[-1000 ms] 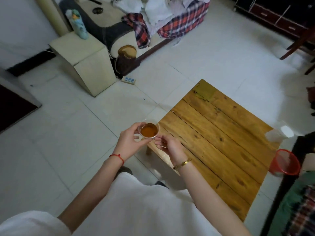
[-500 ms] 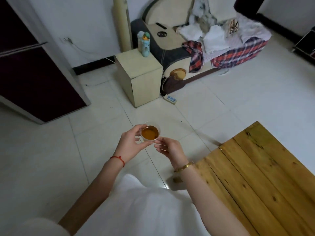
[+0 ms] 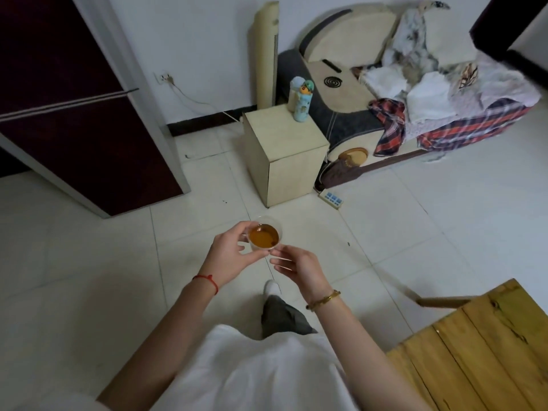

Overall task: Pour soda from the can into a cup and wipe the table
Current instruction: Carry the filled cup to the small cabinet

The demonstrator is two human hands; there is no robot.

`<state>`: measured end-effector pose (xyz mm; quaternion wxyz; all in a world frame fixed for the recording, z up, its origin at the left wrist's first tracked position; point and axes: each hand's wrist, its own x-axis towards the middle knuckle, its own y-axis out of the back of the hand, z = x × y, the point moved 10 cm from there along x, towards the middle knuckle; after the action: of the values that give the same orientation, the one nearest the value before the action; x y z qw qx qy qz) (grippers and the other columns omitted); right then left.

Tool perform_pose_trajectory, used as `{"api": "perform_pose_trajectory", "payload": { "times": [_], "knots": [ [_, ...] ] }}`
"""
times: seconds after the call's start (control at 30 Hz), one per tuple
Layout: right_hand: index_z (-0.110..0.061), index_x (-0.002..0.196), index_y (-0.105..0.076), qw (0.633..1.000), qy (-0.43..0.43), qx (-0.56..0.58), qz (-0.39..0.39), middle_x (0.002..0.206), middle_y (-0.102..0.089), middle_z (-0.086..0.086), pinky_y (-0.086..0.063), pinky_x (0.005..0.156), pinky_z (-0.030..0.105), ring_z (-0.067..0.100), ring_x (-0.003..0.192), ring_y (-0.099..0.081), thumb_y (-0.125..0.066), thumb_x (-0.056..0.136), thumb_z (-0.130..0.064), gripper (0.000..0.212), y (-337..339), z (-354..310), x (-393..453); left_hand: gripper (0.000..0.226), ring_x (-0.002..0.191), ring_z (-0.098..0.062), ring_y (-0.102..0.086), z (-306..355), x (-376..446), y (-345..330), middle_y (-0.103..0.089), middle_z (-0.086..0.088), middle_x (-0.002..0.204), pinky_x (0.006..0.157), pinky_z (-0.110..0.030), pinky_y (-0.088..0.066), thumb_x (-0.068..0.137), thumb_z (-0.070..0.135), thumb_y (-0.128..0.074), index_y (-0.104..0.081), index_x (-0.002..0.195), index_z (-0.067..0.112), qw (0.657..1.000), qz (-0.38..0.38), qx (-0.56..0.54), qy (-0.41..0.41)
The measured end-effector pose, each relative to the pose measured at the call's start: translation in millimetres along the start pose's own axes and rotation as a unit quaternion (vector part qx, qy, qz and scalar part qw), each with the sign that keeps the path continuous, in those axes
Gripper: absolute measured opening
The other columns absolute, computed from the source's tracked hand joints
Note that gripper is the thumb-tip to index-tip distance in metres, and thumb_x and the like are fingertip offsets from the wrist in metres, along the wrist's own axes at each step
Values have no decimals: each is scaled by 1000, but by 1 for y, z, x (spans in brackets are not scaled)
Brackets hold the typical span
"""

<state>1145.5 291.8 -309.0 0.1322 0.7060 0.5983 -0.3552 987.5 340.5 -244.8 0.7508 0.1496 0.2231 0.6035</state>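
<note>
A clear plastic cup (image 3: 264, 236) filled with amber soda is held upright in front of me, above the white tiled floor. My left hand (image 3: 229, 256) grips its left side and bottom. My right hand (image 3: 299, 266) touches the cup's lower right edge with its fingertips. The wooden plank table (image 3: 480, 351) lies at the lower right, well apart from the cup. No can or cloth is in view.
A cream cabinet (image 3: 284, 158) with a patterned bottle (image 3: 302, 99) on it stands ahead. To its right is a sofa (image 3: 400, 93) piled with clothes, and a power strip (image 3: 331, 199) lies on the floor. A dark door (image 3: 74, 108) is at left.
The view has swung left, away from the table, which slid to the lower right corner. The cup stays held in both hands, now over the floor and facing the cabinet and door.
</note>
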Motion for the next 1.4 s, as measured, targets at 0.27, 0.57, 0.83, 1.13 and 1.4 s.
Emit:
{"api": "perform_pose_trajectory", "payload": {
  "times": [0.27,0.57,0.83,1.13,1.4],
  "knots": [
    [-7,94,-72,1000,6,-19,-18,103,-71,16,-51,100,41,26,93,-66,-43,99,-12,30,-32,-75,105,57,101,6,-58,3,121,28,-62,20,107,81,-10,-46,73,26,-85,-59,124,27,1000,16,-5,8],
    [1,104,-67,1000,-14,-2,-14,97,-70,15,-57,79,29,26,87,-67,-46,97,-11,24,-64,-192,240,59,103,-3,-59,35,287,63,-64,13,109,89,-20,-50,73,29,-85,-58,125,27,999,40,29,-4],
    [2,109,-66,1000,-30,5,7,101,-70,15,-56,76,28,26,87,-67,-47,98,-12,26,-77,-260,329,60,100,2,-56,45,411,73,-60,18,107,92,-21,-48,75,28,-83,-55,128,30,999,3,36,-12],
    [1,105,-68,992,-11,73,102,98,-71,14,-54,91,40,25,87,-67,-50,96,-13,26,-73,-313,420,66,116,-8,-55,43,554,55,-58,15,121,95,-24,-47,73,29,-83,-52,132,27,987,-141,49,-52],
    [-8,94,-69,952,16,211,221,94,-71,8,-57,78,29,21,82,-69,-48,97,-13,22,-95,-360,477,63,110,-4,-55,68,679,48,-59,14,124,95,-27,-51,76,31,-82,-53,132,28,938,-283,111,-164]
  ]
}}
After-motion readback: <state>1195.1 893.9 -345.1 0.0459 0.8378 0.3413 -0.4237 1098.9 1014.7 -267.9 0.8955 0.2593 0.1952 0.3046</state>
